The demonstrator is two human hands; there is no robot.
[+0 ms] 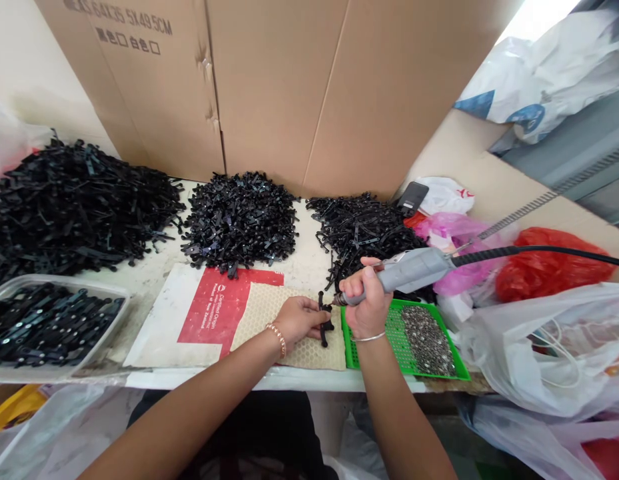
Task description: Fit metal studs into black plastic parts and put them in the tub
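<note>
My left hand (296, 323) pinches a small black plastic part (324, 320) just above a beige honeycomb-textured mat (309, 350). My right hand (363, 300) grips a grey rotary tool handpiece (414, 270), and its thin tip reaches the black part. A black flexible shaft (534, 252) runs from the handpiece off to the right. Beside my right wrist lies a green mesh tray (389, 340) holding a heap of small grey bits (426, 340).
Several large heaps of black plastic parts (239, 223) cover the back of the white table (309, 267). A clear plastic tray (54, 327) of black parts sits front left. A red-and-white printed sheet (214, 313) lies under the mat. Cardboard (269, 87) stands behind; plastic bags (544, 347) crowd the right.
</note>
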